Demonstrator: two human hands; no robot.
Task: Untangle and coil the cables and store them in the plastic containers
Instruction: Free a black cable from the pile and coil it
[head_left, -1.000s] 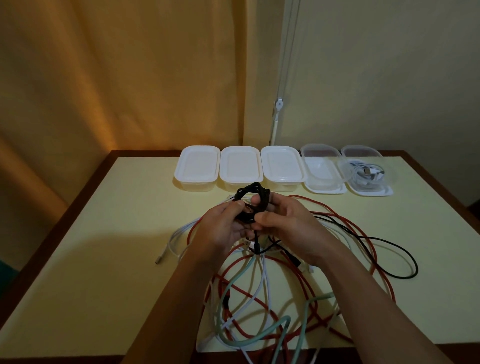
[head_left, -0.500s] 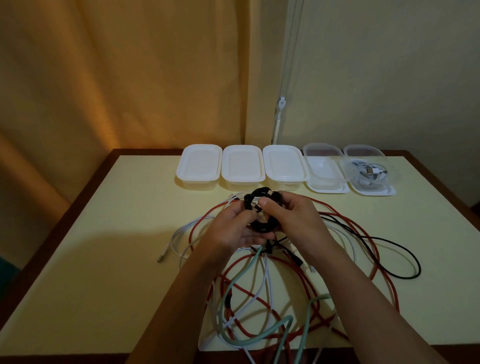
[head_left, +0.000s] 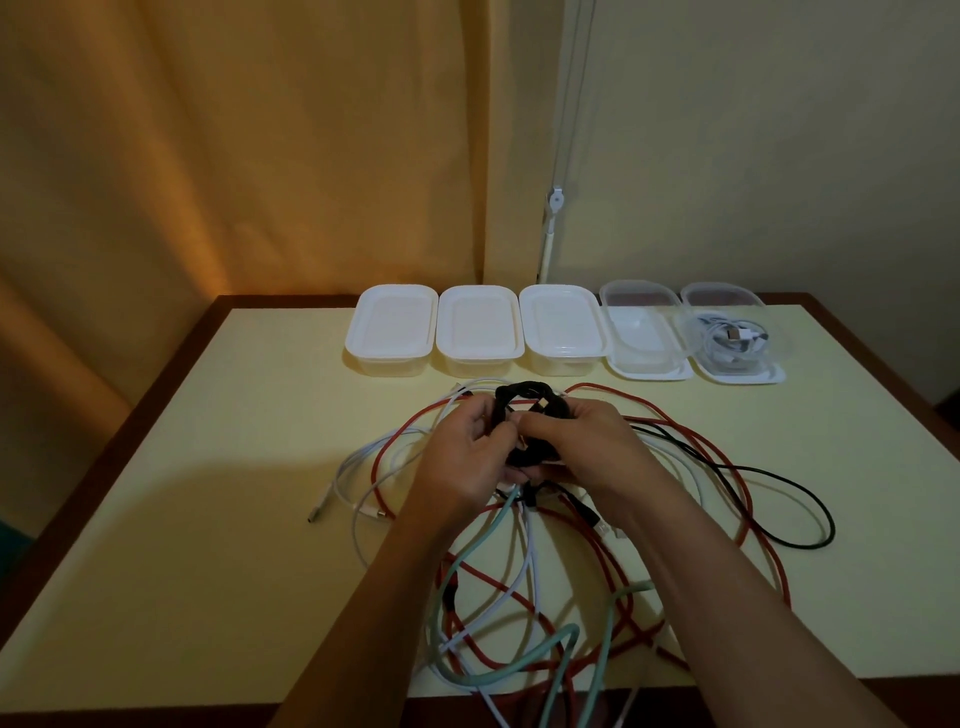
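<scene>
A coiled black cable (head_left: 524, 396) is held above the table centre by both hands. My left hand (head_left: 465, 457) grips its left side, and my right hand (head_left: 582, 441) grips its right side with the thumb across the coil. Under the hands lies a tangle of red cable (head_left: 748, 499), white cable (head_left: 358, 457), pale green cable (head_left: 498, 675) and another black cable (head_left: 810, 493). At the back stand three lidded white containers (head_left: 392, 325), an open container (head_left: 641, 332) with nothing in it, and an open container (head_left: 727, 338) holding a coiled white cable.
The pale yellow table (head_left: 208, 467) has a brown rim; cables hang over its near edge. A curtain and a wall stand close behind the containers. Each open container sits on its own white lid.
The hands have shifted a little away from me with the black coil, which now forms a fuller round loop.
</scene>
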